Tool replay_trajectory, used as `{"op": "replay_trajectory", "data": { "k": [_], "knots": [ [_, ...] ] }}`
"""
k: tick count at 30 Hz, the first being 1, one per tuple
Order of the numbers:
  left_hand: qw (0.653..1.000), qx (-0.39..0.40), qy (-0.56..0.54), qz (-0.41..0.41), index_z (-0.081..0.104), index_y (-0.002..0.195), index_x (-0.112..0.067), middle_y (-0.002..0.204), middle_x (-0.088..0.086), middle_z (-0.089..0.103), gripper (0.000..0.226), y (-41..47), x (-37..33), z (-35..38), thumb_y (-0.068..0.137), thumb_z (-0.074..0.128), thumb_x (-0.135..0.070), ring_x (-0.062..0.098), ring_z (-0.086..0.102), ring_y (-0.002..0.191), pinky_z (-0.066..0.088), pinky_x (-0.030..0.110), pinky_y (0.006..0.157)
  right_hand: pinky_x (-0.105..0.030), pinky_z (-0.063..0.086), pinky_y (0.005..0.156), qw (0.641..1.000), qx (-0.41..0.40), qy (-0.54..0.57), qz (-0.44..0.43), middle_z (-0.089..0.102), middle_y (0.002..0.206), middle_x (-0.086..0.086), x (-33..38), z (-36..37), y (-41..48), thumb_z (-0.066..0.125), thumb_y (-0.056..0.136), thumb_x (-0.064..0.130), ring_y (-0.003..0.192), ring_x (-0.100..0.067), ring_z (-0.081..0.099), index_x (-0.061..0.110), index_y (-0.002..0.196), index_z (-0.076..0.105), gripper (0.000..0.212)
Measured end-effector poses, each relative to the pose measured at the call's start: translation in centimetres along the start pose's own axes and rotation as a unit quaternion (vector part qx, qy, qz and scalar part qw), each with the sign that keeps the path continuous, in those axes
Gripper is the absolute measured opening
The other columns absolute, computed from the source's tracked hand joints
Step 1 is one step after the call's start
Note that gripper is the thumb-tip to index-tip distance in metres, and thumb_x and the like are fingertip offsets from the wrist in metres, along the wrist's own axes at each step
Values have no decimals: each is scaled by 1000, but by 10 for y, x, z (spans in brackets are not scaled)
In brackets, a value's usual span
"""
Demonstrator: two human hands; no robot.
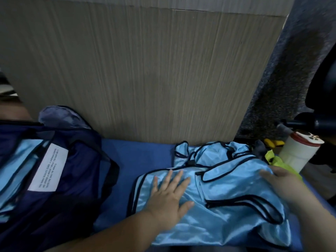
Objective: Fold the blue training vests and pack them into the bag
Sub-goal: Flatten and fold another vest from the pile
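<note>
We're in the folding step. One vest (227, 211) is spread on the blue mat (125, 160), right in front of the person and to the right of the bag (76, 202). The left hand (170, 196) lies flat on the vest's left half, fingers straight and spread wide, pinning the cloth down. The right hand (281, 180) is at the vest's far right edge. It's blurred, so I can't tell whether its fingers are pinching the fabric or just resting on it.

My read is that the next move is a fold from right to left over that pinned half. It needs a firm hold on the edge, because this cloth looks slippery and would slide out of line.

The vest is light blue and shiny like satin, with dark piping along the edges. It's creased, and the shoulder straps are doubled back across the body. More vests (209, 151) of the same blue lie rumpled just behind it, not yet folded. The bag is dark navy with a white label (49, 168) and sits open at the left. Blue vests already packed (16, 160) show inside, so I'd say the job is well under way but not finished.
</note>
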State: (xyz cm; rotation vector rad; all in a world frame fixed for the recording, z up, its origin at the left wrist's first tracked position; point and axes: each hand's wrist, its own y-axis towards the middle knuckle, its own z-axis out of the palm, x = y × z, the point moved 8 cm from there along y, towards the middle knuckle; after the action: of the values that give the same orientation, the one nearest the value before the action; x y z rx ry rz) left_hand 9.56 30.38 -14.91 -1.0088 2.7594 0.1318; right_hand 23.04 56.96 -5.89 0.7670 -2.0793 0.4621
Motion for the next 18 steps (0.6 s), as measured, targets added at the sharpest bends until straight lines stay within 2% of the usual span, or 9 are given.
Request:
{"op": "replay_trajectory", "data": {
  "k": [4, 7, 10, 12, 14, 16, 18],
  "knots": [
    [998, 59, 10, -26, -17, 148, -47, 156, -21, -26, 77, 2, 9, 10, 88, 18, -79, 16, -27, 145, -23, 57, 111, -40, 54, 73, 999, 28, 24, 17, 74, 78, -10, -6, -3, -1, 61, 96, 23, 76, -31, 69, 13, 90, 70, 14],
    [995, 95, 18, -28, -18, 147, -48, 156, -20, -27, 85, 4, 8, 14, 82, 22, -84, 20, -28, 145, -22, 61, 110, -38, 55, 70, 989, 131, 61, 43, 76, 86, -10, -10, 12, -8, 67, 91, 19, 78, -31, 74, 11, 105, 67, 16],
    [993, 115, 17, -31, -21, 146, -49, 155, -18, -29, 91, 3, 8, 14, 77, 25, -88, 22, -30, 144, -22, 63, 109, -43, 57, 77, 970, 225, 64, 61, 76, 99, -7, -13, 25, -16, 78, 78, 14, 88, -29, 74, 16, 119, 60, 45],
    [992, 122, 16, -34, -22, 145, -49, 155, -18, -30, 93, 2, 7, 14, 76, 26, -89, 23, -32, 143, -23, 64, 108, -46, 56, 82, 966, 246, 65, 55, 75, 103, -6, -13, 28, -18, 94, 56, 28, 92, -29, 73, 20, 123, 57, 77],
    [991, 124, 17, -36, -21, 146, -49, 155, -18, -30, 93, 2, 7, 14, 76, 25, -90, 23, -34, 142, -25, 64, 107, -48, 55, 84, 961, 258, 85, 45, 74, 108, -6, -10, 31, -18, 100, 28, 44, 96, -31, 72, 24, 125, 55, 108],
    [992, 118, 18, -35, -20, 146, -48, 155, -18, -30, 94, 2, 7, 15, 75, 23, -91, 21, -34, 142, -25, 64, 107, -52, 54, 87, 957, 266, 112, 34, 73, 112, -7, -7, 35, -18, 99, 24, 47, 100, -33, 70, 28, 128, 53, 115],
    [992, 119, 20, -34, -21, 146, -48, 155, -17, -31, 94, 2, 6, 16, 74, 21, -91, 21, -35, 141, -24, 64, 107, -55, 53, 91, 954, 270, 130, 31, 71, 117, -9, -3, 37, -19, 98, 39, 39, 103, -35, 69, 29, 134, 50, 107]
  ]
}}
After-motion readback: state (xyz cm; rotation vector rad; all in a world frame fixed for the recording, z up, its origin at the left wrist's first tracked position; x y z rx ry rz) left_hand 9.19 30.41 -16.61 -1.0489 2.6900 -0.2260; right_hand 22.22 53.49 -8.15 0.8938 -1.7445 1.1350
